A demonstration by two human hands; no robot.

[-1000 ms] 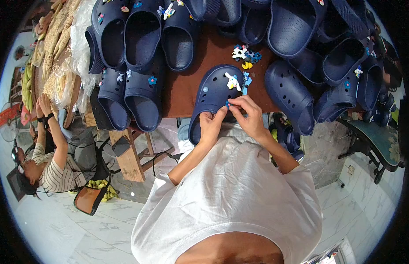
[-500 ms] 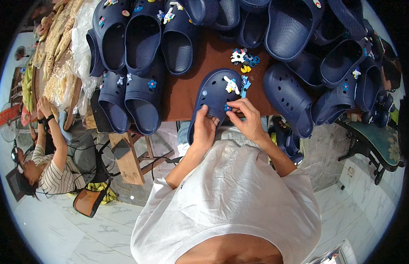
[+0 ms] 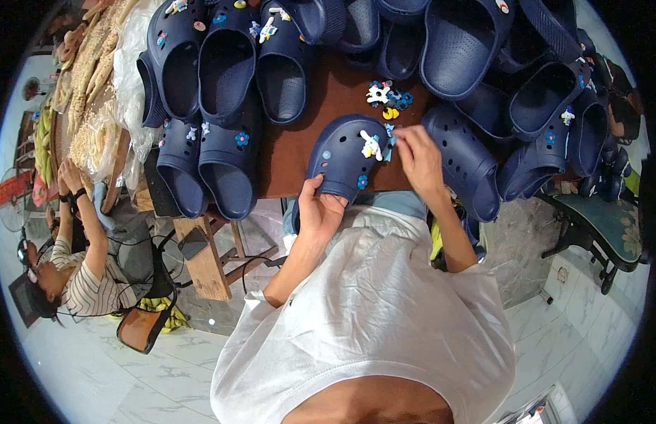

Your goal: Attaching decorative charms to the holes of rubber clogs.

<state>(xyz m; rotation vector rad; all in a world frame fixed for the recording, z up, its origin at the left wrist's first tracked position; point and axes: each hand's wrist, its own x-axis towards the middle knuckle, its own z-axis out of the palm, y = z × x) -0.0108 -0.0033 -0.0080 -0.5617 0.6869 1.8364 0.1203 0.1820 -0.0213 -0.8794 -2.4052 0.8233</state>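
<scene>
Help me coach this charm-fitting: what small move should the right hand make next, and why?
Probably press the small charm at the right hand fingers into a hole of the navy perforated foam clog. The left hand already steadies the clog's heel, and the fingers sit at its edge beside the white charm.

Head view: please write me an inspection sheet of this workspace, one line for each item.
Surface: brown wooden table, mostly covered.
Job's things: navy clog with a white charm; loose charms behind it.
Clutter: many other navy clogs in rows and heaps.
Grippers: left hand holds the clog's heel; right hand pinches at its side by the charm.
Cables: dark cord hanging under the table.
Surroundings: pale tiled floor; seated person at left.
</scene>
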